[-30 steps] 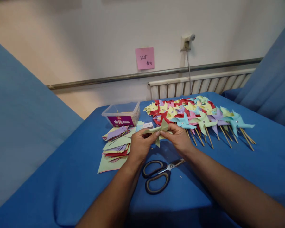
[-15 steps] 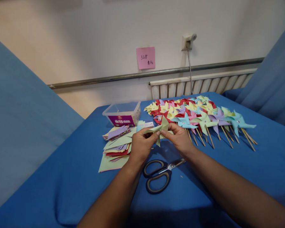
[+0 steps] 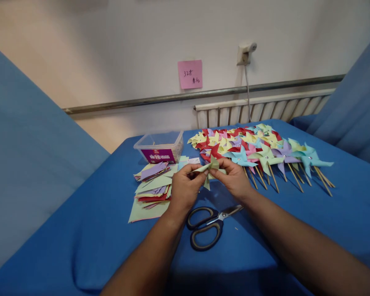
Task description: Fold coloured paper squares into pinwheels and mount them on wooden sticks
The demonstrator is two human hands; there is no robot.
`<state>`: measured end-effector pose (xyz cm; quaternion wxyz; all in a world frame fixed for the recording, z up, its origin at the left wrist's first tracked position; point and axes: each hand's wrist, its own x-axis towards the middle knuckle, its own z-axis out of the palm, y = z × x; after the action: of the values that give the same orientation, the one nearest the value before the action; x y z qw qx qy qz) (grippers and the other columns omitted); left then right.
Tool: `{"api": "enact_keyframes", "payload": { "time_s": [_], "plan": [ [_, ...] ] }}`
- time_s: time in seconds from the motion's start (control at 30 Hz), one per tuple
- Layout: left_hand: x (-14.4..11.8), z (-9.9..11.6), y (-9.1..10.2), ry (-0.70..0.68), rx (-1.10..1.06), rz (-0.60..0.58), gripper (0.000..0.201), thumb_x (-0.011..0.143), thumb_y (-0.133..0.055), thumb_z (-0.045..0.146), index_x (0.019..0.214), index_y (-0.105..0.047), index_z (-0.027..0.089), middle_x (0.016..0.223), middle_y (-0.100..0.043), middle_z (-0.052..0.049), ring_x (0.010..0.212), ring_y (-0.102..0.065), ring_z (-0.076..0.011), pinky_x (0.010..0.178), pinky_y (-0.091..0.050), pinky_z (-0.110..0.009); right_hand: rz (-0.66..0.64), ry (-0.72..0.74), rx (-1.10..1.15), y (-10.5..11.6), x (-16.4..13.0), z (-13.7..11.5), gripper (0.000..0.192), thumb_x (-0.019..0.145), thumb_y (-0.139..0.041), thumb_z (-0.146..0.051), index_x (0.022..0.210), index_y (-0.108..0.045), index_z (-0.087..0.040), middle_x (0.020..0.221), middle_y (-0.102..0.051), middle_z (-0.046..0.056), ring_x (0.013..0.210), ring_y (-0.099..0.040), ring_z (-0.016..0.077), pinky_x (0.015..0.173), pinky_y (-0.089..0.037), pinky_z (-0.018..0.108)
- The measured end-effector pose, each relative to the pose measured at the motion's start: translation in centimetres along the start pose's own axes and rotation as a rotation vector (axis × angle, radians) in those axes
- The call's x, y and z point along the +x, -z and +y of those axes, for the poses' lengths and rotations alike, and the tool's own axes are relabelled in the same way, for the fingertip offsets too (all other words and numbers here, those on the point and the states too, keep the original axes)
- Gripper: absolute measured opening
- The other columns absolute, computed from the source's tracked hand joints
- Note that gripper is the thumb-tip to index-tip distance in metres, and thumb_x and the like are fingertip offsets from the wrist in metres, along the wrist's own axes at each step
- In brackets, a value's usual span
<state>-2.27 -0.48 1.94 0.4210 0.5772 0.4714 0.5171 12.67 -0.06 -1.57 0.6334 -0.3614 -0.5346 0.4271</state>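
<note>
Pinching a green pinwheel (image 3: 214,163), both curled hands (image 3: 186,187) (image 3: 237,181) sit beyond scissors (image 3: 222,215), between paper stacks (image 3: 156,192) and stick-mounted pinwheels (image 3: 267,158).

Left hand (image 3: 185,190) and right hand (image 3: 236,180) partly hide green pinwheel (image 3: 215,163); left covers paper pile's (image 3: 153,191) end. Box label (image 3: 158,156) blurred.

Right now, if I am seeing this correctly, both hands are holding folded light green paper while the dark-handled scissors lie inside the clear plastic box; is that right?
Not quite: the head view shows the dark-handled scissors on the blue cloth, not inside the clear plastic box. The left hand and right hand do hold folded light green paper.
</note>
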Motion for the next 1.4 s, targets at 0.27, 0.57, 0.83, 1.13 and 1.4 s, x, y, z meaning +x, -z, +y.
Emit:
{"api": "enact_keyframes", "payload": {
  "time_s": [0.27,0.57,0.83,1.13,1.4],
  "plan": [
    [0.1,-0.1,0.0,0.002,0.040,0.002,0.021,0.067,-0.079,0.033,0.079,-0.077,0.016,0.063,-0.064,0.000,0.057,-0.051,-0.0118,0.055,-0.039,-0.024,0.034,-0.014,-0.021,-0.1,-0.2,0.6,0.018,0.076,-0.077,-0.037,0.080,-0.067,-0.022,0.079,-0.066,-0.001,0.076,-0.058,0.0163,0.077,-0.045,0.031],
    [0.1,-0.1,0.0,0.020,0.031,0.013,0.022,0.064,-0.080,0.034,0.077,-0.077,0.016,0.062,-0.064,0.000,0.057,-0.051,-0.0129,0.055,-0.038,-0.025,0.000,-0.079,0.024,0.1,-0.1,1.1,0.021,0.075,-0.077,-0.039,0.083,-0.068,-0.022,0.085,-0.070,0.001,0.083,-0.062,0.0190,0.082,-0.047,0.033],
    [0.5,-0.5,0.0,0.061,0.015,0.007,0.023,0.061,-0.081,0.034,0.074,-0.076,0.015,0.061,-0.063,0.000,0.057,-0.049,-0.0123,0.054,-0.037,-0.024,0.037,-0.125,0.068,-0.2,-0.2,1.0,0.025,0.070,-0.081,-0.041,0.079,-0.067,-0.021,0.080,-0.069,0.000,0.077,-0.061,0.0177,0.077,-0.047,0.032],
    [1.1,-1.8,0.1,0.049,0.043,0.004,0.027,0.062,-0.081,0.036,0.076,-0.075,0.015,0.061,-0.061,0.001,0.057,-0.048,-0.0116,0.054,-0.035,-0.024,0.061,-0.167,0.114,-0.7,-0.1,1.3,0.028,0.068,-0.081,-0.042,0.082,-0.069,-0.021,0.085,-0.072,0.001,0.081,-0.063,0.0192,0.081,-0.049,0.034],
    [1.3,-2.1,0.0,0.095,-0.151,-0.010,0.030,0.061,-0.083,0.036,0.079,-0.072,0.015,0.073,-0.069,-0.003,0.066,-0.059,-0.0151,0.063,-0.044,-0.026,-0.007,-0.264,0.279,-0.9,-0.2,1.0,0.034,0.065,-0.084,-0.046,0.085,-0.071,-0.021,0.085,-0.074,0.002,0.082,-0.066,0.0202,0.083,-0.051,0.036]
  ]
}}
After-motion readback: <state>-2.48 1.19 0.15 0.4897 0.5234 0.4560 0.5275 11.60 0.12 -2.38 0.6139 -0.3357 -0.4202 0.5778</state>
